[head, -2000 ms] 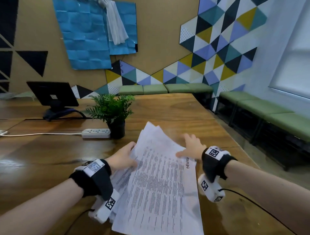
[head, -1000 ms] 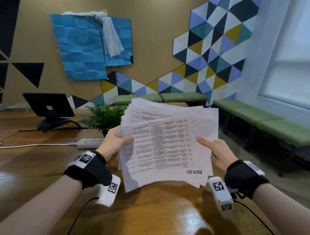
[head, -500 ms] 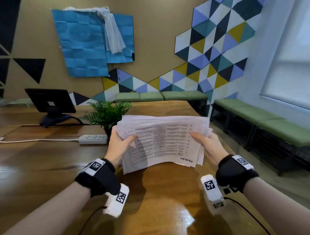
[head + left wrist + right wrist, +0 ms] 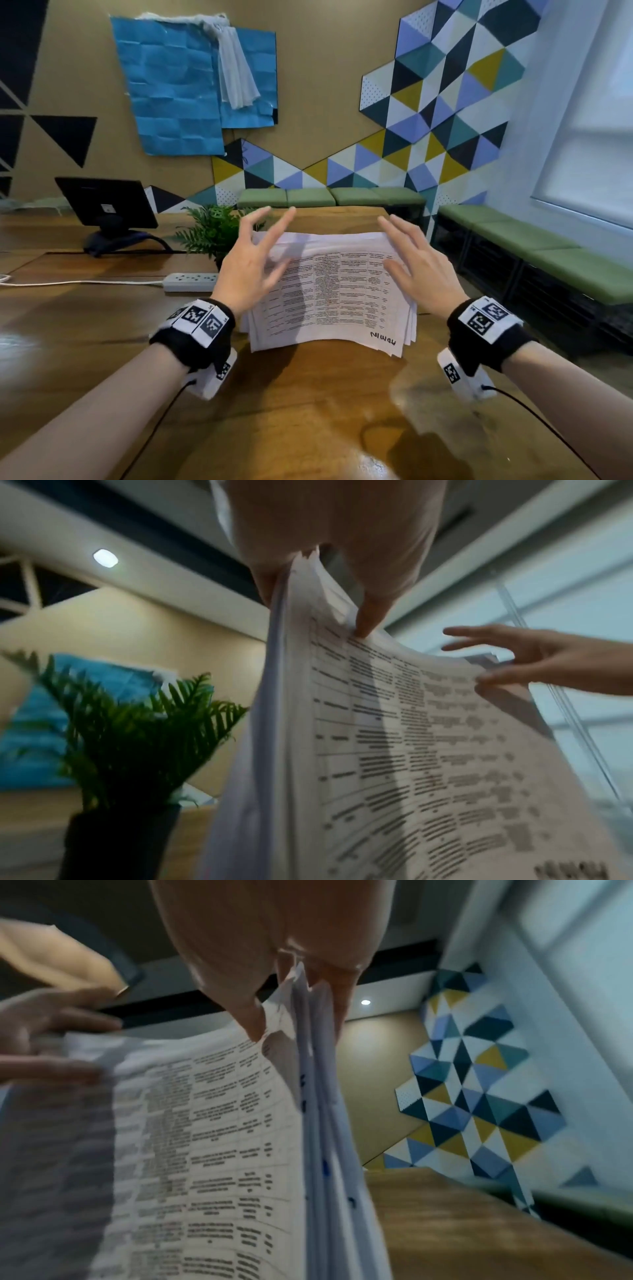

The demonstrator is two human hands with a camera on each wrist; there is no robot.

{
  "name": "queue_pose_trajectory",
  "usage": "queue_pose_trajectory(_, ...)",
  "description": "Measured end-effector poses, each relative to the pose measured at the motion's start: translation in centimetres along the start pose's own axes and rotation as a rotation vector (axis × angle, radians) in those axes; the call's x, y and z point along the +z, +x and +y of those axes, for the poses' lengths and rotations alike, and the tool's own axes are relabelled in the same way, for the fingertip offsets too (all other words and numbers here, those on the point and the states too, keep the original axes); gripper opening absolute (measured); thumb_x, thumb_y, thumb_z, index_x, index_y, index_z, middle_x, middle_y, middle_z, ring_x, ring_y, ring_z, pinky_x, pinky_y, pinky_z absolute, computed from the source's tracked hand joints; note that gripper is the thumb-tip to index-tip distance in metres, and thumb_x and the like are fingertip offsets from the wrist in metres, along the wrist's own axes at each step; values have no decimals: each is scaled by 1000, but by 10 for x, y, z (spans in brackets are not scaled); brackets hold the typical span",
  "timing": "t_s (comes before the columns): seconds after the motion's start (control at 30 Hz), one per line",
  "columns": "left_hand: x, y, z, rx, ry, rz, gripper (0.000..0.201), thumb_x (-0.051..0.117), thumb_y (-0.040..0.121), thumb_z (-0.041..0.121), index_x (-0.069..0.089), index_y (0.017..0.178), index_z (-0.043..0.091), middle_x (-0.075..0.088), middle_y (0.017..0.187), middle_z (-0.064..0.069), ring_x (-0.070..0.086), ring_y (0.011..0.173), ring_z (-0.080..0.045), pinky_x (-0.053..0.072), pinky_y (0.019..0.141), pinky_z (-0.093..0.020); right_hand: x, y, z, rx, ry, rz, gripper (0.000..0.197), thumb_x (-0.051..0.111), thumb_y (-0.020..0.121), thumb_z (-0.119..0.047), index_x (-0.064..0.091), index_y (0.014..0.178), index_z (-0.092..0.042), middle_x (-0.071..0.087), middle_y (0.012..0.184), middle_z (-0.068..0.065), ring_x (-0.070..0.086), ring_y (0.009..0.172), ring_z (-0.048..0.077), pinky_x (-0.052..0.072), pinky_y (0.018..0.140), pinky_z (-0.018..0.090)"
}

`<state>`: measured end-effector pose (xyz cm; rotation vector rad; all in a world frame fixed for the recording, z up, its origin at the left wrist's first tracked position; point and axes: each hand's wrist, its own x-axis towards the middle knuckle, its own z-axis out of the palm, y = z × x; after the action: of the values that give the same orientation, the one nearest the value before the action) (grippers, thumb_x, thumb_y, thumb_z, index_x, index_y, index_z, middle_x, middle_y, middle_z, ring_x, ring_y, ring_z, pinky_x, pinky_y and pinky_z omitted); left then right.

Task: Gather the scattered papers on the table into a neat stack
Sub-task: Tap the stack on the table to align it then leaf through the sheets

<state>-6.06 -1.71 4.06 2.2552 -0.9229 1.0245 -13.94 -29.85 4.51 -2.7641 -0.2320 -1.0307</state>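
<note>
Standing the papers (image 4: 329, 294) on their long edge on the table (image 4: 308, 394), long axis left to right. Pinching the upper corners loosely with left hand (image 4: 246, 274) and right hand (image 4: 421, 270), thumbs in front, fingers behind. Equally near; probably tapping straight down next.

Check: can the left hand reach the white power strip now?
Probably yes: the power strip lies near the left hand, nothing between them, but that hand pinches the paper stack and must release it.
</note>
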Motion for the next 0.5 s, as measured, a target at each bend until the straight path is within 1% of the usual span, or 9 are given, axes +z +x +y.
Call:
queue_pose_trajectory(0.07, 1, 1, -5, 80, 141, -77, 65, 63, 86, 30, 36, 145, 31, 40, 139, -12, 60, 82, -18, 55, 58, -26, 4, 0, 1, -42, -97, -43, 57, 51, 94, -34, 35, 147, -25, 43, 147, -3, 60, 113, 20, 52, 79, 31)
queue_pose_trajectory(0.13, 1, 1, -9, 90, 169, -112, 57, 60, 87, 30, 43, 141, 29, 49, 132, -11, 60, 94, -22, 58, 60, -32, 5, 0, 1, -21, -110, -26, 52, 50, 94, -35, 42, 143, -22, 55, 130, 0, 63, 101, 19, 48, 68, 27)
queue_pose_trajectory(0.23, 1, -2, -15, 109, 143, -125, 47, 50, 90, 31, 52, 136, 20, 58, 119, -11, 61, 98, -24, 59, 62, -38, 6, -2, 5, 30, -97, -17, 46, 50, 94, -33, 48, 138, -19, 54, 111, 5, 60, 84, 19, 47, 59, 27)
queue_pose_trajectory(0.3, 0, -5, -18, 124, 129, -135, 46, 45, 90, 31, 57, 131, 14, 62, 117, -12, 64, 97, -25, 59, 66, -35, 6, -3, 7, 41, -86, 8, 39, 50, 94, -33, 55, 129, -17, 53, 111, 5, 59, 88, 20, 52, 61, 31)
queue_pose_trajectory(0.33, 0, -6, -19, 123, 120, -121, 44, 46, 90, 31, 60, 127, 11, 63, 118, -12, 65, 97, -25, 59, 69, -33, 6, -2, 7, 35, -88, 20, 37, 50, 94, -32, 56, 127, -17, 54, 116, 5, 58, 95, 20, 54, 63, 32)
queue_pose_trajectory(0.4, 0, -7, -17, 92, 104, -96, 38, 49, 89, 29, 65, 115, 7, 64, 120, -11, 66, 98, -24, 56, 75, -30, 9, 0, 4, 8, -120, 1, 43, 49, 94, -32, 51, 134, -17, 53, 132, 3, 54, 111, 23, 56, 71, 34)
queue_pose_trajectory(0.43, 1, -7, -15, 76, 108, -92, 34, 51, 88, 29, 65, 110, 7, 64, 122, -10, 66, 99, -23, 56, 76, -31, 10, 1, 3, -17, -146, -18, 47, 48, 94, -32, 47, 139, -17, 53, 137, 2, 52, 115, 23, 56, 72, 34)
queue_pose_trajectory(0.47, 1, -7, -14, 72, 122, -93, 31, 50, 89, 29, 63, 108, 8, 64, 122, -9, 66, 100, -23, 57, 75, -32, 12, 2, 1, -39, -171, -33, 50, 47, 94, -33, 45, 142, -18, 55, 136, 2, 53, 114, 24, 55, 72, 34)
queue_pose_trajectory(0.5, 1, -6, -12, 84, 146, -97, 32, 48, 89, 29, 61, 111, 9, 65, 120, -8, 66, 97, -23, 59, 70, -33, 13, 2, 0, -46, -190, -40, 49, 44, 95, -35, 46, 141, -19, 60, 130, 2, 56, 109, 25, 55, 71, 35)
